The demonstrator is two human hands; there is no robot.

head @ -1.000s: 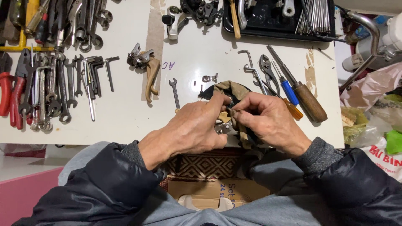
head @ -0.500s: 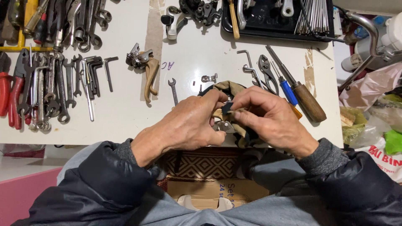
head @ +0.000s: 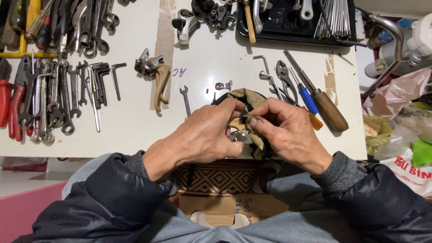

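Both hands met at the near edge of the white table (head: 135, 126), closed together on a small metal part (head: 241, 136) and a tan rag (head: 246, 100) bunched around it. The left hand (head: 204, 137) was curled nearly shut, its thumb and fingertips pinching the part from the left, while the right hand (head: 288, 132) pressed in from the other side with its fingers bent and the rag caught under them — the two sets of fingertips touching or all but touching over the part. What kind of part it was could not be told (only a glint of bright metal showed between the fingers). It sat just above the table's front edge, in front of the person's chest, with dark jacket sleeves running back on either side. Just beyond the hands lay a small open-ended spanner (head: 185, 100) and a little metal bracket (head: 223, 85). To the right of the rag a wooden-handled screwdriver (head: 330, 110) lay slanted beside a blue-handled screwdriver (head: 308, 99) and a pair of pliers (head: 284, 76). Farther left a brake lever (head: 155, 74) with a tan handle rested on the table, and well to the left a row of spanners and hex keys (head: 67, 90) lay spread out next to red-handled pliers (head: 11, 105). Along the far edge stood a black tray (head: 346, 40) holding spokes and other metal pieces.
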